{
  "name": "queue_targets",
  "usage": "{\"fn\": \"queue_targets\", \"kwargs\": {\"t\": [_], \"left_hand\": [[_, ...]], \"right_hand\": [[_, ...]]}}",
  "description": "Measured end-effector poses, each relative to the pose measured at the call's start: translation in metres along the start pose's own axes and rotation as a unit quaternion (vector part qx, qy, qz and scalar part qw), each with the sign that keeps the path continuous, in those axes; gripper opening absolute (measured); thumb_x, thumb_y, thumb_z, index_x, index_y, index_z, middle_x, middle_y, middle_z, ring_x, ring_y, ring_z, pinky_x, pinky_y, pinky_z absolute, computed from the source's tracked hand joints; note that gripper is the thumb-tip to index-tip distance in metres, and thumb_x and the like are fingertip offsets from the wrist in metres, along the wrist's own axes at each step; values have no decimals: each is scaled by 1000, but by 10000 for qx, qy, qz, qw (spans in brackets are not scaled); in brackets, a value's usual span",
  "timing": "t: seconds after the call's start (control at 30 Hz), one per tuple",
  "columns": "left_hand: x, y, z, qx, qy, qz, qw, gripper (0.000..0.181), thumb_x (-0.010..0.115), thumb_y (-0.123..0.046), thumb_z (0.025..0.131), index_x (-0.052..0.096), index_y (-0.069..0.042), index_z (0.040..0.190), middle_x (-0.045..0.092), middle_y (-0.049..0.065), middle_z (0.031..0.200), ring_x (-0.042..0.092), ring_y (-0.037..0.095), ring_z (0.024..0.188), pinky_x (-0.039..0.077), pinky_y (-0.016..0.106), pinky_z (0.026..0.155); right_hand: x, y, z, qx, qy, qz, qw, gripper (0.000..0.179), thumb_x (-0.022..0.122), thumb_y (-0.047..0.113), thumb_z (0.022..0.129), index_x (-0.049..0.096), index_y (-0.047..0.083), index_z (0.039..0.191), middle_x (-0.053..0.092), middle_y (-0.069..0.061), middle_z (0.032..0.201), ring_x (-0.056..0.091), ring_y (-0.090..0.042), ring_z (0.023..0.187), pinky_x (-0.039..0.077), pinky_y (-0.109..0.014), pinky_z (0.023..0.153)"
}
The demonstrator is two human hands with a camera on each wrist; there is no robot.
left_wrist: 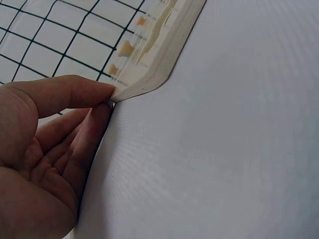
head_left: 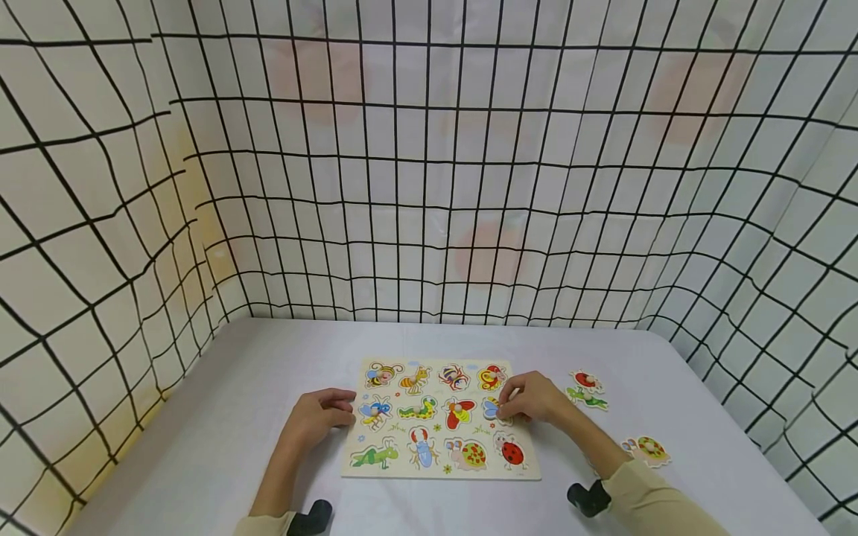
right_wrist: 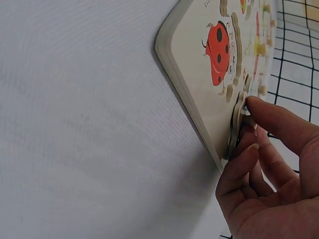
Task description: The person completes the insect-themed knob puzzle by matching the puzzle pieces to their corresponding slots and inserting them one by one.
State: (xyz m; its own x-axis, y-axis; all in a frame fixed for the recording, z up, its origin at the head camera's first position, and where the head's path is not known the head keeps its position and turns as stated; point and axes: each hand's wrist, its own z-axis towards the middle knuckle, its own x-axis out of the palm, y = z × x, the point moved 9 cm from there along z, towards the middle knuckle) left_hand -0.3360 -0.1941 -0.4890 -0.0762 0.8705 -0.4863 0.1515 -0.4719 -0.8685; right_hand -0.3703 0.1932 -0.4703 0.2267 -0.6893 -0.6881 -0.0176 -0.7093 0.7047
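Note:
A wooden insect puzzle board [head_left: 436,472] lies flat on the table. My left hand [head_left: 318,418] is at its left side, fingertips right at the edge; in the left wrist view the thumb [left_wrist: 75,94] meets the board's rim. My right hand [head_left: 534,396] pinches a blue butterfly puzzle piece [head_left: 491,408] at the right end of the middle row. The right wrist view shows this piece [right_wrist: 236,124] edge-on between thumb and fingers, close over the board, partly hidden by them. A red ladybug picture [right_wrist: 218,54] is on the board nearby.
Right of the board lie a loose ladybug piece [head_left: 587,381], a green grasshopper piece [head_left: 587,399] and a snail piece [head_left: 649,450], the last near my right forearm. Knobbed pieces such as the caterpillar [head_left: 417,409] sit in the board. A white, black-gridded wall [head_left: 429,179] surrounds the table.

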Motion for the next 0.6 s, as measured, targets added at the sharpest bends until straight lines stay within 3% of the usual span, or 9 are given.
{"fn": "queue_targets", "kwargs": {"t": [0.6], "left_hand": [[-1,0,0,-141,34,-14,9999,36,79,-4,80,75,-6,116,69,4,89,60,19,80,47,29,71]], "right_hand": [[-1,4,-3,-37,143,104,9998,15,85,11,75,74,9,85,66,-2,79,55,-16,66,44,-28,59]]}}
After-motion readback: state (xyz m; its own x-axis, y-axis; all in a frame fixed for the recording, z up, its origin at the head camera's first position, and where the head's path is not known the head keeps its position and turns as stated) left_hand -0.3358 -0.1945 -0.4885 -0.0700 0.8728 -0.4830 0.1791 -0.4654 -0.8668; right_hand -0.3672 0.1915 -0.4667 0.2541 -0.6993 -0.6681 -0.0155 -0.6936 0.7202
